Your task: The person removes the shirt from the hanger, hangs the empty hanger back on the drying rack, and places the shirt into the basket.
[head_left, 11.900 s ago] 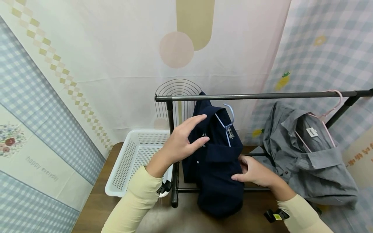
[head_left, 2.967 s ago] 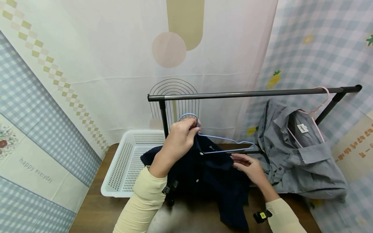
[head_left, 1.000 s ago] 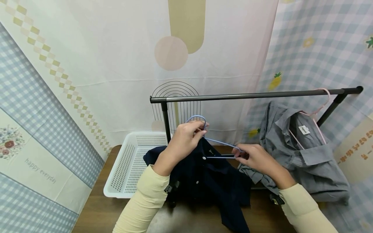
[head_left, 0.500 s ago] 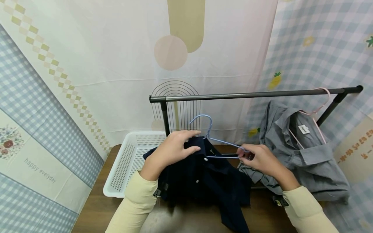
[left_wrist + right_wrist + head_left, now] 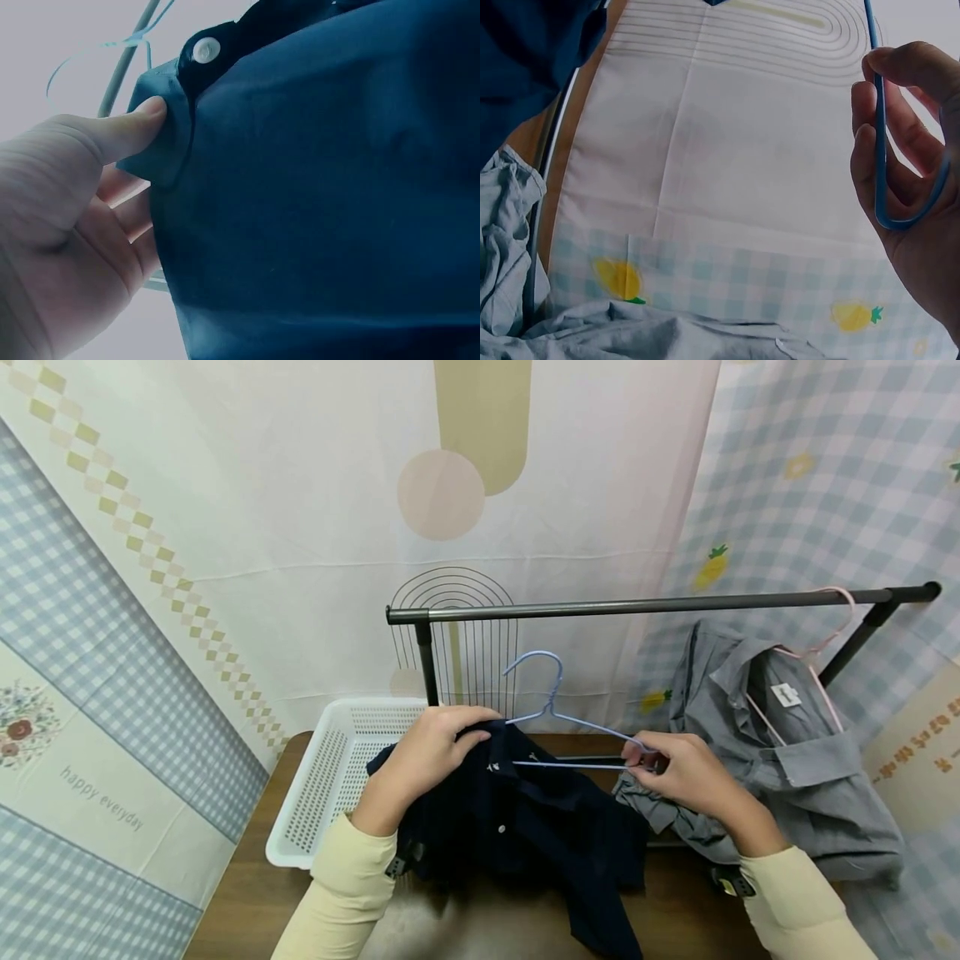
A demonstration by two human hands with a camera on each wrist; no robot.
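Note:
A navy buttoned shirt (image 5: pixel 517 835) hangs in front of the person, its left part around one end of a blue wire hanger (image 5: pixel 592 725). The left hand (image 5: pixel 427 747) pinches the shirt's collar between thumb and fingers; in the left wrist view the thumb presses the collar cloth (image 5: pixel 180 135) beside a white button (image 5: pixel 206 50). The right hand (image 5: pixel 686 772) grips the bare right end of the hanger, and the right wrist view shows the blue wire loop (image 5: pixel 881 165) between thumb and fingers. The hanger's hook points up, below the rail and apart from it.
A dark metal rail (image 5: pixel 600 607) runs across the rack. A grey shirt (image 5: pixel 795 785) on a pink hanger (image 5: pixel 825 643) hangs at its right end. On the wooden table (image 5: pixel 247 877), a white perforated basket (image 5: pixel 288 827) stands at the left.
The left hand has let go of the hanger's hook, shifted left and taken the collar, pulling it leftward. The right hand has moved slightly right with the hanger, baring more of its neck.

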